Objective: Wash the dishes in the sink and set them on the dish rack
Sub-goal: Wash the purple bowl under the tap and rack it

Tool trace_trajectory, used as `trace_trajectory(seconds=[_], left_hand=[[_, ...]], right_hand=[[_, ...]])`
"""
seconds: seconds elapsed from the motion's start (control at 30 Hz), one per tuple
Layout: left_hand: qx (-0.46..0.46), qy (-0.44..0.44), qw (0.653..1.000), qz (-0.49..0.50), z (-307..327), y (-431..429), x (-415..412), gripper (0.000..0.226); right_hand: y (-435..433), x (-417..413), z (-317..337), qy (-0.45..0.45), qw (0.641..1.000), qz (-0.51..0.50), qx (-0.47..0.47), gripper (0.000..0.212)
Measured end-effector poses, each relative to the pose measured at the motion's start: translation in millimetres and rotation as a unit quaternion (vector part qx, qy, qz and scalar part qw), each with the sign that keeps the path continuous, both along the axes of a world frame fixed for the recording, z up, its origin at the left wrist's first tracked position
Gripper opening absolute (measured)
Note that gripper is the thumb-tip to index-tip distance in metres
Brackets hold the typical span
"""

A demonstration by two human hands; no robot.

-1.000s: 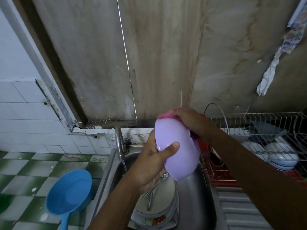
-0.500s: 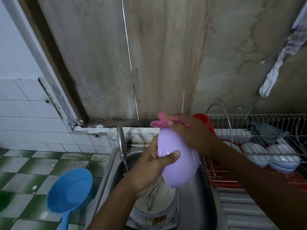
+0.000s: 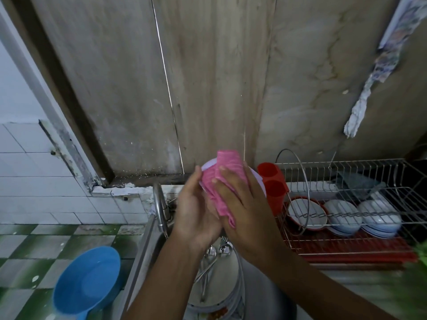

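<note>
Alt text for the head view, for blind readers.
The left hand holds a purple bowl while the right hand presses a pink cloth on it, above a sink of plates and spoons. A dish rack holds bowls beside it.

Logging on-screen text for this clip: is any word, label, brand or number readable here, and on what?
No text can be read.
The patterned strip hanging on the wall at upper right has coloured print, too blurred to tell if it is lettering.
The purple bowl, pink cloth, red cutlery holder and blue dipper show no marks.
</note>
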State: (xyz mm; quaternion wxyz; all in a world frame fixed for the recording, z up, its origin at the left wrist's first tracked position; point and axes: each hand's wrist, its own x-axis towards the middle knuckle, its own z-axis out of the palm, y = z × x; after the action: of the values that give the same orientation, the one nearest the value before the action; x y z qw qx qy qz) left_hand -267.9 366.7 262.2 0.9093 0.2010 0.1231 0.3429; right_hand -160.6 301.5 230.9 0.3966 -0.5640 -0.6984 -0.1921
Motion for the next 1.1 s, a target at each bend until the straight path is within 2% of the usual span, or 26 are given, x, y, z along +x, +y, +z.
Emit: trace_trajectory(seconds=[0.1, 0.23, 0.3, 0.37, 0.4, 0.43, 0.53, 0.67, 0.73, 0.83, 0.9, 0.93, 1.0, 1.03, 1.1], left_hand=[[-0.015, 0.037, 0.999, 0.009, -6, -3, 10, 0.056], [-0.003, 0.043, 0.999, 0.03, -7, -5, 6, 0.053], [0.028, 0.069, 0.997, 0.033, -6, -3, 0, 0.051], [0.059, 0.097, 0.993, 0.031, -9, -4, -2, 0.048], [0.072, 0.108, 0.991, 0.04, -10, -4, -2, 0.047], [0.081, 0.115, 0.989, 0.052, -9, -5, -3, 0.045], [0.074, 0.095, 0.99, 0.077, -7, -1, -8, 0.047], [0.071, 0.096, 0.99, 0.078, -8, -3, -11, 0.047], [0.05, 0.085, 0.991, 0.085, -2, -6, -4, 0.049], [0.006, 0.033, 0.991, 0.127, 11, 0, 5, 0.051], [-0.001, 0.006, 0.991, 0.134, 15, 0, 9, 0.05], [-0.004, -0.008, 0.991, 0.134, 14, -1, 11, 0.048], [-0.007, -0.02, 0.992, 0.127, 13, -3, 14, 0.048], [-0.02, -0.029, 0.993, 0.113, 16, -3, 16, 0.051], [-0.068, -0.033, 0.995, 0.06, 21, -3, 16, 0.062]], right_hand=[[2, 9, -15, 0.096, 0.995, 0.001, 0.008, 0.048], [12, 12, -1, 0.208, 0.978, -0.006, 0.015, 0.043], [19, 21, 23, 0.326, 0.944, -0.047, -0.033, 0.027], [30, 33, 43, 0.422, 0.89, -0.079, -0.153, 0.022], [33, 33, 49, 0.428, 0.881, -0.072, -0.189, 0.023], [35, 29, 50, 0.416, 0.887, -0.057, -0.193, 0.024], [28, 18, 48, 0.399, 0.904, -0.016, -0.153, 0.026], [25, 33, 45, 0.412, 0.896, -0.027, -0.163, 0.02], [25, 19, 39, 0.385, 0.917, -0.02, -0.096, 0.026], [19, -9, 19, 0.274, 0.962, -0.003, 0.002, 0.041], [18, -6, 3, 0.229, 0.972, 0.005, 0.044, 0.044], [20, -3, 2, 0.261, 0.964, -0.003, 0.058, 0.045], [23, -6, 8, 0.408, 0.911, -0.028, 0.062, 0.045], [25, -14, 13, 0.443, 0.893, -0.045, 0.061, 0.045], [22, -31, 13, 0.42, 0.901, -0.069, 0.079, 0.045]])
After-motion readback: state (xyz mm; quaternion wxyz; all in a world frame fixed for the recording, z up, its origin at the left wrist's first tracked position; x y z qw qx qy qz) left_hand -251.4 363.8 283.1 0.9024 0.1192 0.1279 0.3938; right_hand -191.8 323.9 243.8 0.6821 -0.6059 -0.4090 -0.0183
